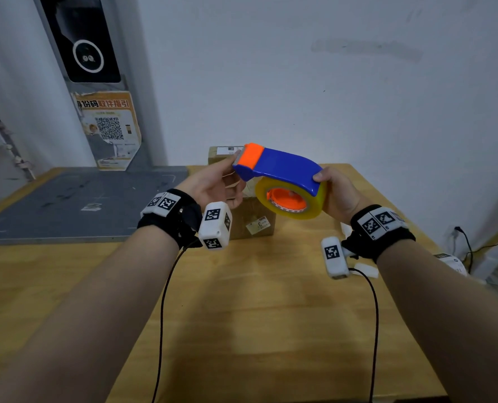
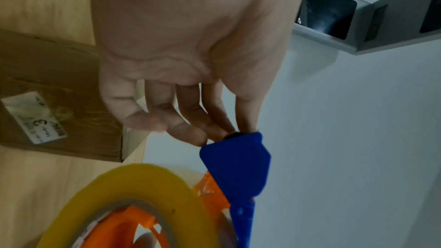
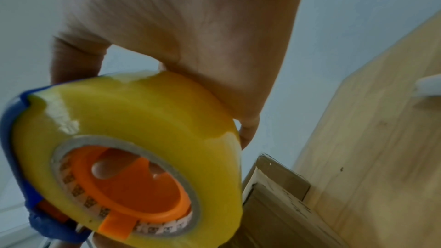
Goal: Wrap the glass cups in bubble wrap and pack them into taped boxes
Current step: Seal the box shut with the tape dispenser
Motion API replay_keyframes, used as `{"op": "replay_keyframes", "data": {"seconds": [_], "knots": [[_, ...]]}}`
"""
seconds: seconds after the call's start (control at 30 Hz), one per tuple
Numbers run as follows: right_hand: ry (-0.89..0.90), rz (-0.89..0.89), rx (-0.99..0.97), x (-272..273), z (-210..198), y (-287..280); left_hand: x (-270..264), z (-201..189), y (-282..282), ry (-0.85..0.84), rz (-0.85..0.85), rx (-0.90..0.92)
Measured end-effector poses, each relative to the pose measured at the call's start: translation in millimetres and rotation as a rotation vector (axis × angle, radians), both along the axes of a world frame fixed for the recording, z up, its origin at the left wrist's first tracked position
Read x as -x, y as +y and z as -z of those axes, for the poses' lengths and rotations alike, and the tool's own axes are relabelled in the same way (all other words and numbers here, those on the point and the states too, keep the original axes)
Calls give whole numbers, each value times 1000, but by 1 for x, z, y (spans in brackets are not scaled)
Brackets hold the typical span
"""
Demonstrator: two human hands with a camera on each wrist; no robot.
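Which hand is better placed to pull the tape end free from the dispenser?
Left. The left hand already has its fingertips at the tape dispenser's orange cutter end, while the right hand grips the roll end, steadying it.

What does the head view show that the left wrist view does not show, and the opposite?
Only the head view shows the right hand gripping the rear of the tape dispenser, a second cardboard box by the wall, the grey mat and the QR poster.

Only the left wrist view shows the left hand's fingertips pinching at the dispenser's blue front end.

Both show the left hand, the yellow tape roll, the labelled cardboard box and the wooden table.
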State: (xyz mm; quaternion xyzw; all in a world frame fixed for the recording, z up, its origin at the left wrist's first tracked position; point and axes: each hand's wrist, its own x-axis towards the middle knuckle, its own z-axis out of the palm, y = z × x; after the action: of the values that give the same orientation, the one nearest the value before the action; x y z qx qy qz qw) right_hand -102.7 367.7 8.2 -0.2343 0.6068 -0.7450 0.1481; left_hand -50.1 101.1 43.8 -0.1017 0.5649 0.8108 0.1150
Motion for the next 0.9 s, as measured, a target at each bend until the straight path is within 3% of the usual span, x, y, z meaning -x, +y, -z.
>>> {"op": "replay_keyframes", "data": {"seconds": [0.4, 0.53, 0.9], "knots": [[-26, -6, -17, 9, 9, 4, 8, 9, -1, -32, -40, 175], [-24, -13, -42, 11, 9, 8, 8, 11, -4, -16, 30, 211], [-33, -16, -165, 10, -14, 5, 12, 20, -8, -5, 29, 291]]}}
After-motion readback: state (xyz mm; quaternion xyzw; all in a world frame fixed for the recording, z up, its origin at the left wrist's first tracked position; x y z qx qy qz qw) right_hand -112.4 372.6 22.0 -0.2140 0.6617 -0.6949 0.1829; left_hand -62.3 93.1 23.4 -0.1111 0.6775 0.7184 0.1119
